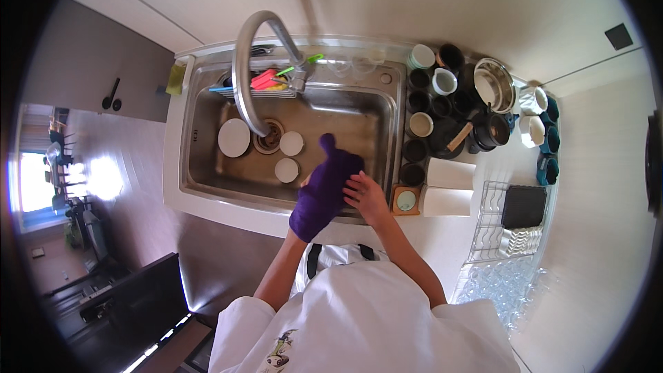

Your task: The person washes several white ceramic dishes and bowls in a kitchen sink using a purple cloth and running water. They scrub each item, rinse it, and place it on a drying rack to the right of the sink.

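A purple cloth (328,186) covers my left hand (304,181) down to the wrist, above the front of a stainless steel sink (357,119). Only a sliver of skin shows at the cloth's left edge, so the pose of those fingers is hidden. One narrow end of the cloth sticks out towards the back of the basin. My right hand (368,198) is at the cloth's right side, its fingers apart and seeming to touch it. In the basin lie a larger white round dish (233,138) and two smaller ones (291,143), (287,170), near the drain (269,136).
A curved metal faucet (242,67) arches over the basin's left part. Behind it, a wire rack (259,93) holds colourful brushes or sponges. Dark cups (415,150), pots (491,129) and white rectangular dishes (449,173) crowd the right counter, beside a wire drying rack (487,217) and clear glasses (492,285).
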`<state>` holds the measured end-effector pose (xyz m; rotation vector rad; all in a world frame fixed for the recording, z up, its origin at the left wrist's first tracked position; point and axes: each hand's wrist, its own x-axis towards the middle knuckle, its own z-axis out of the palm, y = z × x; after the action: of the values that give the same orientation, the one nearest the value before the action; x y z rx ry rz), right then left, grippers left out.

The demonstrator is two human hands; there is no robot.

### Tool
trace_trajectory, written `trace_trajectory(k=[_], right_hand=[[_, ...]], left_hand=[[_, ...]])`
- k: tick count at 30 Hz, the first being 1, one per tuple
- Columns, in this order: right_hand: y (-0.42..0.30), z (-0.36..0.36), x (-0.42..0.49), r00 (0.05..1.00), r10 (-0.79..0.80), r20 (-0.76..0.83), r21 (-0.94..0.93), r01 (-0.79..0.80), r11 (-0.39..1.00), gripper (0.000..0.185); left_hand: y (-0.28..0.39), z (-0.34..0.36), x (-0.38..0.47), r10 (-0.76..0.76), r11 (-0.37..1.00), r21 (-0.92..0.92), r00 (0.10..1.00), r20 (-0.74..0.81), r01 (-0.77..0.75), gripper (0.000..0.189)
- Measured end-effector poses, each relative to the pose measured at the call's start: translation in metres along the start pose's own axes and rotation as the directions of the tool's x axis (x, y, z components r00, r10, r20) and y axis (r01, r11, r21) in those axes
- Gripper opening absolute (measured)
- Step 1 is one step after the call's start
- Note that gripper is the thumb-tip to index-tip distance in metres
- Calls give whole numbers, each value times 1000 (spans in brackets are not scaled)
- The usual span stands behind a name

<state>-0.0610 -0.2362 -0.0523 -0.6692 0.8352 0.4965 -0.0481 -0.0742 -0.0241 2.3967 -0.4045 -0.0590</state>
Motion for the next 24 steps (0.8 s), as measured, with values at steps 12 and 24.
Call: trace_trajectory(k=[12,24], right_hand=[[88,22,62,942,-154,300,316,54,947,42],[49,91,83,478,-857,194,-887,459,55,38]], left_hand=[[27,-41,-32,221,369,827,905,364,-423,53],[-142,-123,-61,-2,996,80,864,504,-44,36]])
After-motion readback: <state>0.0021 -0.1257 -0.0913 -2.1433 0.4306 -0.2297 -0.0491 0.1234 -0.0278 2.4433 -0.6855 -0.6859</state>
